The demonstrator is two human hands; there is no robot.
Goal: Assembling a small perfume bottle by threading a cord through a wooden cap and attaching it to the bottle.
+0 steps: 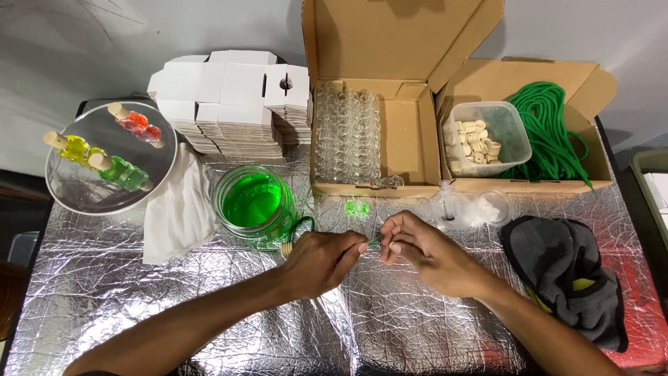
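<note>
— Two hands at the middle of the foil-covered counter (139, 278), close together. Left hand (321, 261) pinching what?

— A short piece of green cord (374, 243), gripped at one end between thumb and forefinger. Other end nipped by the fingers (395, 245) of the right hand (424, 254). Both hands clenched on it, fingertips almost touching. Hard to tell what else sits between them, too small.

— And under the left hand?

— A loop of green cord (304, 223) with a pale wooden cap (286, 248), just beside the wrist, touching the jar.

— Which jar?

— Glass jar (252, 203) of bright green liquid, just left of the hands. White cloth (177, 209) crumpled beside it. Further left, a round mirror tray (76, 191) carrying three small filled bottles: red (136, 125), yellow (73, 148), green (124, 173).

— Behind the hands?

— Small green bottle (358, 207) lying on the foil. Open cardboard box (403, 139) with rows of empty clear bottles (348, 136). Second open box (591, 83) to the right, holding a plastic tub (511, 125) of wooden caps and a coil of green cord (550, 125). Stack of flat white cartons (229, 97) at the back left.

— Right side?

— Syringe (446, 202) and a small clear bag (492, 207) in front of the boxes, dark grey cloth (563, 271) near the right forearm.
</note>
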